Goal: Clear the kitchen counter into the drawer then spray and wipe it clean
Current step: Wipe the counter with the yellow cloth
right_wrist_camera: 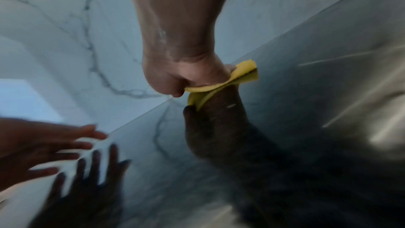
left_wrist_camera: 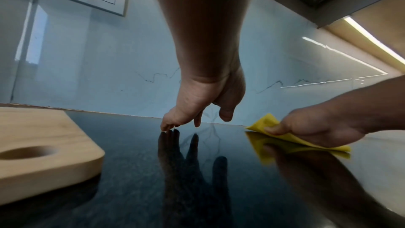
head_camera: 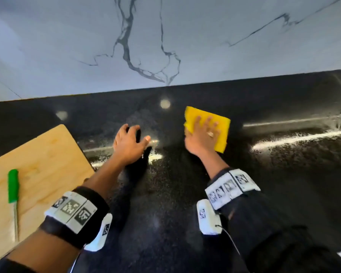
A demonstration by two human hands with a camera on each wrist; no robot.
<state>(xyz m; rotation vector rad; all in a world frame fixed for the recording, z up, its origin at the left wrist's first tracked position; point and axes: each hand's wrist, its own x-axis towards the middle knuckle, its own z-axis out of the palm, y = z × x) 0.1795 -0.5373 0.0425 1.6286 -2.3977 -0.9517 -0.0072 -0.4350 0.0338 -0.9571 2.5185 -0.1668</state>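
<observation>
- Right hand (head_camera: 202, 137) lies spread on the yellow cloth (head_camera: 220, 125), thumb pinching its near edge, pressing it flat on the black bench (head_camera: 165, 203); it sits mid-bench, near the marble backsplash (head_camera: 67, 46)
- Cloth looks thin, soft and light; likely bunches unless pressed under a flat palm
- Left hand (head_camera: 129, 143) holds nothing; fingers loosely spread, tips touching the glossy, wet-streaked bench
- Wooden cutting board (head_camera: 47, 160) and green-handled knife (head_camera: 13, 186) remain; take the knife by its handle, since the blade is thin

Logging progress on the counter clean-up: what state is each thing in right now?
yellow cloth: flat on counter, under right hand
left hand: fingertips touching counter, holding nothing
counter: wet streaks
cutting board: on counter
green-handled knife: lying on board
</observation>
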